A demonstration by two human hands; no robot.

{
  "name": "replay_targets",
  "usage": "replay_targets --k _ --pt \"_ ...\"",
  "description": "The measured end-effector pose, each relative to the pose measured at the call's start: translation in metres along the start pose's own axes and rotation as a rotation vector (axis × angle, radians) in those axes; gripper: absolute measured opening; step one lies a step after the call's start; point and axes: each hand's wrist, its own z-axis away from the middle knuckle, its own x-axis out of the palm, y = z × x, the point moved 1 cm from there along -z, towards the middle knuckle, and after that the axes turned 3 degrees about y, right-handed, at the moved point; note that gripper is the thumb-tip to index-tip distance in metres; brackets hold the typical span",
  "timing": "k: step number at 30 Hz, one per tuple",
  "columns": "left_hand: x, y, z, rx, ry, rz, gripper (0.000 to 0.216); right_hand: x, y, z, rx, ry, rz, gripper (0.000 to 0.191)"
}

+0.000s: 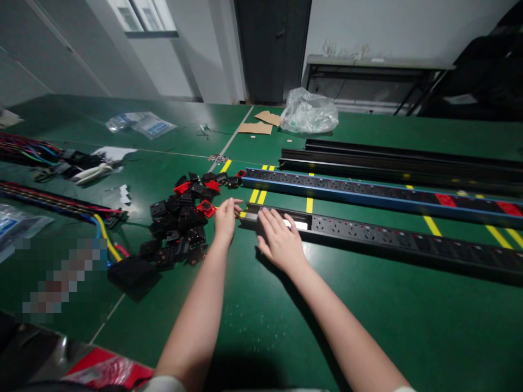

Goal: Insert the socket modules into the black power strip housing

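Note:
My right hand (280, 237) lies flat with its fingers stretched over the unfilled left part of a black power strip (368, 235). A row of black sockets fills the strip to the right of that hand. My left hand (227, 219) is beside the strip's left end, fingers loosely bent and apart, with nothing visible in it. Just left of it sits a red-framed socket (206, 208), at the edge of a heap of loose black socket modules (174, 228). A few red pieces (182, 188) lie among them.
Behind lie a blue-edged power strip (347, 194) and empty black rails (368, 163). Wire bundles (53, 198) and a black block (134, 276) with coloured cables are at left. A plastic bag (309, 111) and cardboard pieces (255, 128) lie farther back on the green table (253, 321).

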Motion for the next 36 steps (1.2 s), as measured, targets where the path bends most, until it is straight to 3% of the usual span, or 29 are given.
replay_targets --k 3,5,13,21,31,36 --pt "0.001 -0.003 0.001 0.037 -0.070 -0.068 0.042 0.013 -0.023 -0.007 -0.014 -0.037 -0.012 0.059" --pt "0.000 -0.003 0.003 0.059 -0.086 -0.101 0.041 0.016 -0.022 -0.004 0.000 -0.034 0.000 0.056" --pt "0.002 -0.001 0.003 0.044 -0.093 -0.132 0.040 -0.011 0.043 0.034 0.258 0.095 0.128 0.021" --pt "0.002 0.000 0.003 0.034 -0.091 -0.174 0.041 -0.007 0.045 0.035 0.264 0.170 0.128 0.047" --pt "0.002 0.000 0.005 0.051 -0.088 -0.189 0.037 -0.003 0.044 0.026 0.268 0.125 0.215 0.040" --pt "0.001 0.003 0.003 0.113 0.059 -0.296 0.032 -0.006 0.045 0.031 0.306 0.159 0.116 0.045"
